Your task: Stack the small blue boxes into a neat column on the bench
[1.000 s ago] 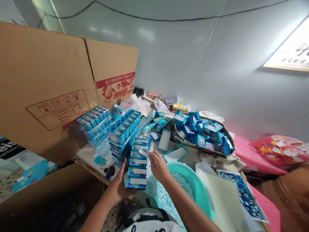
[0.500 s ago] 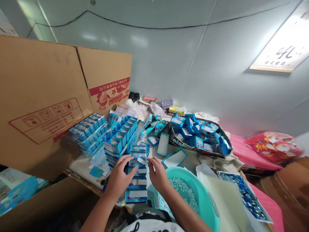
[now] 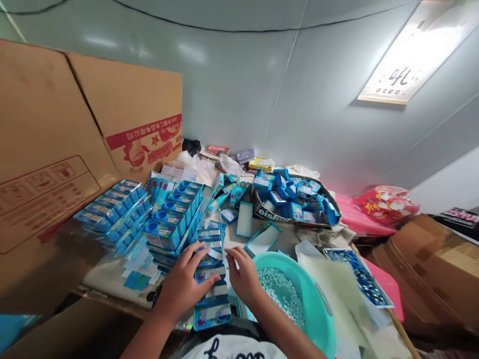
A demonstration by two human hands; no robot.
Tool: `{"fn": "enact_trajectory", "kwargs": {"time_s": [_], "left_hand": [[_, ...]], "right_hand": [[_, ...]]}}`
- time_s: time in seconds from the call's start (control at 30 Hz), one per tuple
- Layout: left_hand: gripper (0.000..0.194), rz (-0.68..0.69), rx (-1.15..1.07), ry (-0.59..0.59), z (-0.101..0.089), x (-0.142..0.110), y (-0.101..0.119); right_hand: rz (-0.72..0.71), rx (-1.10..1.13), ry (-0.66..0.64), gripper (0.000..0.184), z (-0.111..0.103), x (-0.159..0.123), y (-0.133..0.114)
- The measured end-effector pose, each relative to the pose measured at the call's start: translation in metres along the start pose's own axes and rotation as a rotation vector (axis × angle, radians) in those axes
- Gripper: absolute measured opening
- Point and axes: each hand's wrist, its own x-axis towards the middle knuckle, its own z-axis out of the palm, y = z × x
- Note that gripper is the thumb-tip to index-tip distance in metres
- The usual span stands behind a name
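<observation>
A row of small blue boxes point(image 3: 212, 315) with white flaps runs away from me along the table. My left hand point(image 3: 189, 279) lies over the row's left side, fingers and thumb apart and touching the boxes. My right hand point(image 3: 244, 273) is by the row's right side, its fingertips pinched together; what they hold, if anything, is too small to see. Just right of that hand, a turquoise basin point(image 3: 326, 313) holds many small white pieces. Left of the row stand stacked blue boxes point(image 3: 161, 234) with round openings, in trays.
A cardboard tray point(image 3: 275, 215) heaped with blue boxes sits at the back. Empty blue-edged trays point(image 3: 245, 219) lie before it. Further left are wrapped box packs point(image 3: 123, 202) and a large carton point(image 3: 145, 99). A tray of shiny blue items point(image 3: 359, 274) is at right.
The view has turned, shifting the scene mostly leftward. My left hand's fingers have spread further over the boxes. My right hand stays pinched at the row's right side.
</observation>
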Motion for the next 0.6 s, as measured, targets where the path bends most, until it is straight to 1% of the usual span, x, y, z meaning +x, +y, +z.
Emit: {"fn": "enact_trajectory", "kwargs": {"time_s": [0.1,0.13,0.17,0.2,0.27,0.33,0.4,0.43,0.5,0.6], "left_hand": [[0.024,-0.048,-0.043,0.059,0.002,0.001,0.0],[0.021,-0.072,-0.062,0.086,0.003,0.001,0.0],[0.023,-0.104,-0.089,0.121,0.005,0.001,0.001],[0.029,-0.149,-0.128,0.161,0.008,0.0,0.001],[0.05,-0.284,-0.25,0.238,0.016,-0.005,0.004],[0.064,-0.465,-0.427,0.275,0.025,-0.012,0.005],[0.066,-0.652,-0.576,0.263,0.034,-0.018,0.004],[0.067,-0.723,-0.626,0.245,0.038,-0.021,0.002],[0.067,-0.8,-0.677,0.199,0.046,-0.024,-0.004],[0.068,-0.791,-0.719,0.147,0.053,-0.021,-0.014]], "right_hand": [[0.012,0.028,0.039,0.029,0.005,0.0,0.001],[0.017,0.052,0.056,0.029,0.006,0.0,0.001],[0.026,0.088,0.066,0.028,0.006,0.0,0.002],[0.043,0.138,0.071,0.027,0.007,0.0,0.003],[0.123,0.287,0.076,0.026,0.007,-0.001,0.006],[0.305,0.509,0.074,0.029,0.007,-0.002,0.011],[0.529,0.724,0.054,0.041,0.009,0.001,0.017],[0.61,0.799,0.031,0.048,0.01,0.005,0.021],[0.687,0.85,-0.018,0.061,0.013,0.017,0.027],[0.721,0.809,-0.061,0.069,0.019,0.045,0.035]]}}
